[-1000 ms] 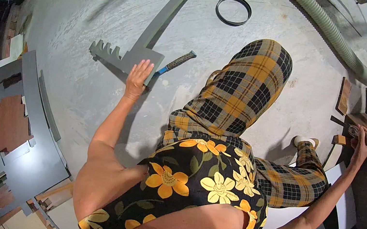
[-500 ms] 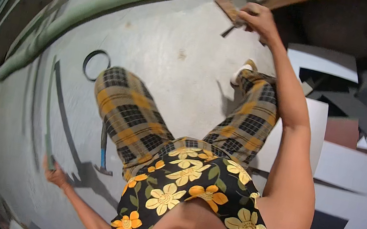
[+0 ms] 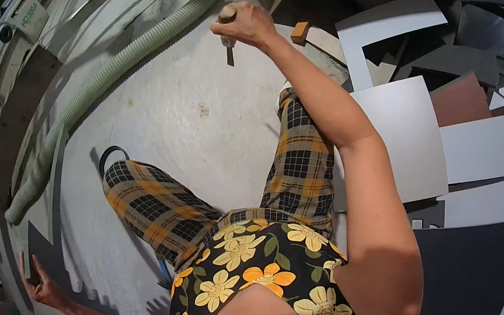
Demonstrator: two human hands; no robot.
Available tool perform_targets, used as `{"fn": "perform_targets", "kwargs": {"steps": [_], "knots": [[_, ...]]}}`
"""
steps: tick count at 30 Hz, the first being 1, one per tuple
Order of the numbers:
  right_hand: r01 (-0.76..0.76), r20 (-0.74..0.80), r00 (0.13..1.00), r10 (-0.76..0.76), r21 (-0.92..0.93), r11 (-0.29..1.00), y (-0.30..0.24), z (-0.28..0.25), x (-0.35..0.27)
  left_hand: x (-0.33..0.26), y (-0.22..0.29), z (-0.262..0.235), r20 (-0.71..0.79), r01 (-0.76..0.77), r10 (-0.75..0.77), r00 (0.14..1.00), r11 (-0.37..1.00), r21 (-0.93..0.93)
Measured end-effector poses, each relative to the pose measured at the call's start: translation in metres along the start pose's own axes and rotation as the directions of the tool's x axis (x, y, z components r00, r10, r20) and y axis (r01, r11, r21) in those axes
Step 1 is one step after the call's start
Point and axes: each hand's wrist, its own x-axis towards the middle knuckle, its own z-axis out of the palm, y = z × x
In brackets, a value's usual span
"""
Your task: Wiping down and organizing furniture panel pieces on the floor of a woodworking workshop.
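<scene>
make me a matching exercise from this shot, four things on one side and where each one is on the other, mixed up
Things:
1. right hand
2. left hand
3. green ribbed hose
4. pale flat panels

Places:
a. stacked at the right side
b. running along the floor at the left
c. raised at the top, closed on a wooden-handled tool
d. low at the bottom left, on a dark grey cut board

Pairs: 1-c, 2-d, 3-b, 4-a
</scene>
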Motion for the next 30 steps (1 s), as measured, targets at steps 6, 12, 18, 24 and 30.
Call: {"fn": "perform_targets", "kwargs": {"steps": [6,12,18,24,30], "knots": [[-0.039,-0.023,0.998,0.051,0.364,0.930,0.005,0.001,0.017,0.047,0.055,-0.012,-0.182,-0.394,0.353,0.918,0.864,-0.313],[-0.037,-0.035,0.988,0.151,0.893,0.448,-0.013,0.002,0.029,0.074,0.151,0.027,-0.454,-0.540,0.367,0.812,0.768,-0.345],[0.077,-0.063,0.947,0.316,0.997,-0.031,-0.012,-0.041,0.020,0.072,0.239,0.062,-0.641,-0.684,0.308,0.703,0.537,-0.493],[0.215,-0.247,0.881,0.404,0.969,0.123,-0.009,-0.101,-0.003,0.063,0.274,0.099,-0.656,-0.758,0.380,0.652,0.345,-0.553],[0.227,-0.250,0.786,0.565,0.967,0.112,0.016,-0.123,-0.038,0.050,0.297,0.125,-0.526,-0.598,0.470,0.709,0.004,-0.801]]}}
